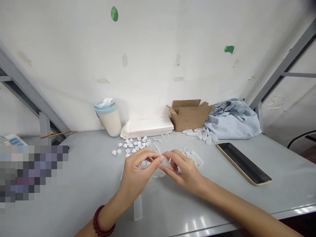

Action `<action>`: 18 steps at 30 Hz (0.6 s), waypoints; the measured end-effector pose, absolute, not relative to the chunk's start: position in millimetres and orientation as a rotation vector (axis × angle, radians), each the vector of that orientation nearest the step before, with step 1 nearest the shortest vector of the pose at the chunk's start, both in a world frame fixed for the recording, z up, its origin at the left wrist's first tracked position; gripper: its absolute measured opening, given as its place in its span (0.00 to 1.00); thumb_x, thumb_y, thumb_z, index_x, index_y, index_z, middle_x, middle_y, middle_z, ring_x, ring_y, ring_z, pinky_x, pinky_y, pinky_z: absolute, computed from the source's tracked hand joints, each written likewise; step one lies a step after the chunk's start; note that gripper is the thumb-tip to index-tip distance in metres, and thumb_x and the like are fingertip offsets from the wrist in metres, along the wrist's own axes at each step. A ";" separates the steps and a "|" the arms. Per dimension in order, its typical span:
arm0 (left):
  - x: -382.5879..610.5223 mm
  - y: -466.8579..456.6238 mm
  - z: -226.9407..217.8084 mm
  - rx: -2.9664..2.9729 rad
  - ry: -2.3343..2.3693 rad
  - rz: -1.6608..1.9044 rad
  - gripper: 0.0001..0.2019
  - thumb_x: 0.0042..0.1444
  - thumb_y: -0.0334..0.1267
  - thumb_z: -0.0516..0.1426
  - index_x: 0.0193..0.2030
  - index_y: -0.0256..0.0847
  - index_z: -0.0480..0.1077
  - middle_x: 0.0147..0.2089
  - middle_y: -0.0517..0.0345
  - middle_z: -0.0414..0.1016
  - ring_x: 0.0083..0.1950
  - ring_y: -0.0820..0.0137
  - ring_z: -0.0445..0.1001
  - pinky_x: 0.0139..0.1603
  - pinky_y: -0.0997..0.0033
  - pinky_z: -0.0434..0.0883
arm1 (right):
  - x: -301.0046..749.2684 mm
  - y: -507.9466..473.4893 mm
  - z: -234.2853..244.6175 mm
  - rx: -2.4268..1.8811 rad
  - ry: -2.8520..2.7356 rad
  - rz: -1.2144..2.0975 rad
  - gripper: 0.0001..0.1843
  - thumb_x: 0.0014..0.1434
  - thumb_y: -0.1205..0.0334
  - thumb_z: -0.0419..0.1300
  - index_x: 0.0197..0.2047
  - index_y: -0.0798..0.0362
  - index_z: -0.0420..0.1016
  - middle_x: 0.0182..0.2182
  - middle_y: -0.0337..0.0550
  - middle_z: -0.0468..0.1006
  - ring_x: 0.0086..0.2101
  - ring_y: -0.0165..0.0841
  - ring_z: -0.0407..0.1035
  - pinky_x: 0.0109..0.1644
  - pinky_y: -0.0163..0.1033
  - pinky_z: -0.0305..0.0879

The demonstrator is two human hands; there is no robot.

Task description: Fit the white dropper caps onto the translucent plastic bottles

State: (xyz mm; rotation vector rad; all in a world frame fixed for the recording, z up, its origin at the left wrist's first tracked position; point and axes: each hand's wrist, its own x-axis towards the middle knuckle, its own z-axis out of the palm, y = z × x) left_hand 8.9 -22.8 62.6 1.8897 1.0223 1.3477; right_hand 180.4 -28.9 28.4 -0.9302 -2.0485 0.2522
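Two hands logged: I see the left hand and right hand, fingers pinching one translucent piece between them, over the grey table, near white caps.

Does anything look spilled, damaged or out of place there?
Nothing looks clearly spilled or damaged on the bench. One translucent piece lies alone on the near side of the left hand, apart from the similar pieces beyond the right hand, so it may be stray. Tape scraps mark the wall, looking like leftovers.
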 end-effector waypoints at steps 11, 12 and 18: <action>7.5 -22.9 63.6 1.672 1.019 1.186 0.02 0.51 0.35 0.60 0.32 0.40 0.73 0.34 0.60 0.75 0.36 0.72 0.74 0.40 0.75 0.74 | 175.3 -29.5 22.2 -0.967 -1.971 0.275 0.13 0.59 0.60 0.58 0.47 0.52 0.63 0.29 0.38 0.68 0.21 0.24 0.57 0.24 0.30 0.60; 7.4 -22.8 63.8 1.662 1.008 1.173 0.03 0.52 0.35 0.60 0.33 0.40 0.73 0.35 0.59 0.76 0.37 0.72 0.74 0.41 0.75 0.74 | 174.9 -30.0 22.1 -0.968 -1.952 0.312 0.14 0.59 0.59 0.58 0.47 0.52 0.62 0.29 0.37 0.68 0.21 0.24 0.58 0.24 0.29 0.59; 7.0 -16.1 61.1 1.600 0.957 1.071 0.07 0.54 0.38 0.59 0.39 0.40 0.72 0.40 0.56 0.77 0.44 0.68 0.76 0.45 0.70 0.74 | 173.5 -32.1 26.4 -0.934 -1.876 0.523 0.16 0.59 0.60 0.57 0.50 0.52 0.62 0.26 0.35 0.67 0.21 0.24 0.58 0.25 0.30 0.60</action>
